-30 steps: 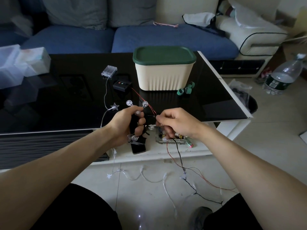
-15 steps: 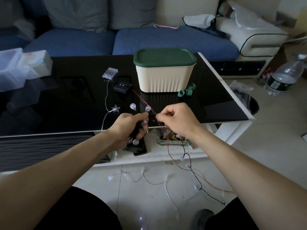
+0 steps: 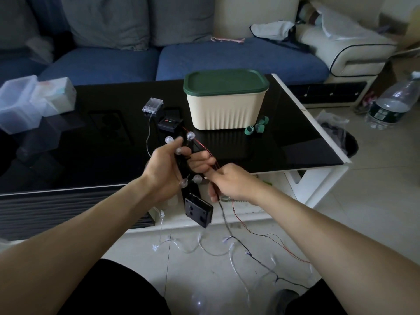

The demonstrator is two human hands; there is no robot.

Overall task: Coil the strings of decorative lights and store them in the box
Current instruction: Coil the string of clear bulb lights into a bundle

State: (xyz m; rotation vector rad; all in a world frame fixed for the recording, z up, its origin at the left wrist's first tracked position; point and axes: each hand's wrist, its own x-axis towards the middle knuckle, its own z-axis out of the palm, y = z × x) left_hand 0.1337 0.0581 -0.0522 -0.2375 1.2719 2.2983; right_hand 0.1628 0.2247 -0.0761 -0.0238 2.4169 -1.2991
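My left hand (image 3: 168, 171) grips a coil of dark-wired light string (image 3: 184, 164) with round clear bulbs sticking out above and below the fist. Just to its right, my right hand (image 3: 229, 183) pinches the same string's red and black wire (image 3: 223, 214), which drops to the floor. The wire's far end leads to a black battery box (image 3: 170, 123) on the black table (image 3: 284, 142). The cream box with a shut green lid (image 3: 226, 100) stands behind it. A second, clear-wired string (image 3: 188, 247) with star lights trails from a clear battery case (image 3: 152, 105) onto the floor.
Green rolled ties (image 3: 256, 128) lie by the box's right corner. Clear plastic containers (image 3: 34, 101) sit at the table's left. A black device (image 3: 198, 209) lies on the lower white shelf. A blue sofa stands behind, and a water bottle (image 3: 393, 103) on the floor at right.
My left hand has turned palm-up and spread its thumb, showing the coil. My right hand has moved down and right of it, drawing wire up from the floor.
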